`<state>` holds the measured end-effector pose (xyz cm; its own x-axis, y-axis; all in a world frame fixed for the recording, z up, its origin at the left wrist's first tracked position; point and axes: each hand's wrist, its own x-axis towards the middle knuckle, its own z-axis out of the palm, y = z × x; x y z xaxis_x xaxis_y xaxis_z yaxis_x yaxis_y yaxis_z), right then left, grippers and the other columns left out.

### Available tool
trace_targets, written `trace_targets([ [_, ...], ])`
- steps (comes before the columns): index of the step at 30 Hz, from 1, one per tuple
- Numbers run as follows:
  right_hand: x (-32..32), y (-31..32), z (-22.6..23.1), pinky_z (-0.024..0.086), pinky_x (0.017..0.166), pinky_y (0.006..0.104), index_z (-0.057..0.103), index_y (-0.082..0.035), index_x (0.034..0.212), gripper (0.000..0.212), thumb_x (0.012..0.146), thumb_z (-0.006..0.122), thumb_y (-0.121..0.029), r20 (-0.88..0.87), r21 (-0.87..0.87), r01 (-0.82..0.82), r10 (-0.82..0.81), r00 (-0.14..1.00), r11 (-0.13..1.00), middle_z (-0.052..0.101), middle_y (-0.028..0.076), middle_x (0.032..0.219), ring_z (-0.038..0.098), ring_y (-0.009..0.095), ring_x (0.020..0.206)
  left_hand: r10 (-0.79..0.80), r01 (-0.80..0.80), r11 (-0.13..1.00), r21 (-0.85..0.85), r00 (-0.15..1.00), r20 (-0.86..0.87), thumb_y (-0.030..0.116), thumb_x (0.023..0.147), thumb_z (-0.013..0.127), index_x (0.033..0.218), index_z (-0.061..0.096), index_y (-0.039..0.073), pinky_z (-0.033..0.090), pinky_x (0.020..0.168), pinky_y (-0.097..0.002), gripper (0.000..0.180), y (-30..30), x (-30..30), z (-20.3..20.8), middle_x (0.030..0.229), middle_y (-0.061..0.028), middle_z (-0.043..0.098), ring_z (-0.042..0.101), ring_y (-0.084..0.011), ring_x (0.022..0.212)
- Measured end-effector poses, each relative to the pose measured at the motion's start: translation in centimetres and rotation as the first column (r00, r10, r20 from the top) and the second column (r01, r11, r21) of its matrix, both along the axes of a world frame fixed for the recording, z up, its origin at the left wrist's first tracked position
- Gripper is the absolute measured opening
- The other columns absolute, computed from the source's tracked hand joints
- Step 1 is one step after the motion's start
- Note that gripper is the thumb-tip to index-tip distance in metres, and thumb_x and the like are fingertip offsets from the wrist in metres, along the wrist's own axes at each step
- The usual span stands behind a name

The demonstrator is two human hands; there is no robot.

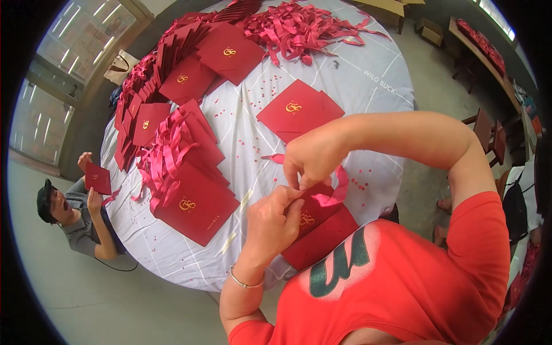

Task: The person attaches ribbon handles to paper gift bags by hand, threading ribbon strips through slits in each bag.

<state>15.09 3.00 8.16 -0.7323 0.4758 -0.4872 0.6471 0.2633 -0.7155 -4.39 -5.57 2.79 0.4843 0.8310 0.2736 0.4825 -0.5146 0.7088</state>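
My left hand (273, 221), with a bracelet on its wrist, is pinched closed over the upper left of a red card folder (322, 238) with a gold emblem. My right hand (316, 155) reaches down from above, its fingertips pinched against those of my left hand. A pink ribbon (342, 187) runs under my right hand; its loop hangs to the right over the folder and one end sticks out on the left. My right fingers grip this ribbon. What lies between my left fingertips is hidden. Just beyond my right hand lie two overlapping red folders (293, 106).
A round table with a white cloth (368, 103) bears stacks of red folders (195, 201), many with ribbons, and a heap of loose pink ribbons (299, 29). Small red dots are scattered about. At the left edge a person (80, 221) holds a red folder (98, 178).
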Motion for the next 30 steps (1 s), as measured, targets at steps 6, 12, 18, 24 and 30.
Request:
trace_targets([
  [6,-0.2,0.9,-2.1,0.048,0.062,0.0288,0.074,-0.004,0.101,0.025,0.077,0.076,-0.011,0.020,-0.287,0.130,-0.129,0.991,0.949,0.068,0.004,0.078,0.063,0.013,0.068,-0.011,0.012,0.999,0.037,1.000,-0.009,0.005,0.082,0.070,0.092,0.061,0.005,0.050,0.056,-0.0391,0.014,0.0,0.0,0.1,0.073,-0.0137,0.067,0.066,-0.0326,0.065],
  [12,0.3,1.6,-3.9,0.050,0.059,0.0263,0.071,0.002,0.091,0.021,0.071,0.076,-0.001,-0.279,-0.159,0.526,-0.549,0.788,0.836,0.068,0.007,0.078,0.063,0.011,0.070,-0.028,0.038,0.986,-0.163,0.997,0.067,0.003,0.083,0.069,0.092,0.060,0.003,0.052,0.059,-0.0343,0.012,0.5,0.1,-0.2,0.076,-0.0154,0.070,0.071,-0.0295,0.071],
  [18,1.0,2.5,-4.5,0.052,0.053,0.0267,0.066,0.004,0.096,0.021,0.078,0.072,-0.005,-0.471,-0.090,0.570,-0.540,0.698,0.816,0.068,0.009,0.078,0.063,0.012,0.061,0.018,-0.003,0.983,-0.185,0.996,0.082,0.004,0.083,0.068,0.091,0.060,0.001,0.053,0.061,-0.0332,0.012,0.6,0.4,-0.7,0.077,-0.0154,0.071,0.072,-0.0284,0.071],
  [24,2.5,1.1,-5.9,0.055,0.057,0.0263,0.067,0.003,0.096,0.012,0.085,0.068,-0.003,-0.604,-0.185,0.624,-0.589,0.537,0.759,0.069,0.007,0.082,0.065,0.011,0.067,0.055,-0.036,0.964,-0.264,0.996,0.064,0.007,0.083,0.069,0.090,0.060,0.002,0.052,0.060,-0.0327,0.012,0.5,0.4,-0.6,0.076,-0.0143,0.072,0.072,-0.0259,0.068],
  [30,1.5,1.2,-7.5,0.055,0.059,0.0259,0.066,0.001,0.097,0.011,0.086,0.067,-0.002,-0.590,-0.178,0.670,-0.623,0.514,0.721,0.069,0.006,0.083,0.065,0.011,0.067,0.057,-0.036,0.978,-0.204,0.993,0.099,0.010,0.080,0.070,0.087,0.060,0.005,0.052,0.058,-0.0331,0.014,0.3,0.5,-2.1,0.074,-0.0113,0.072,0.071,-0.0243,0.065],
])
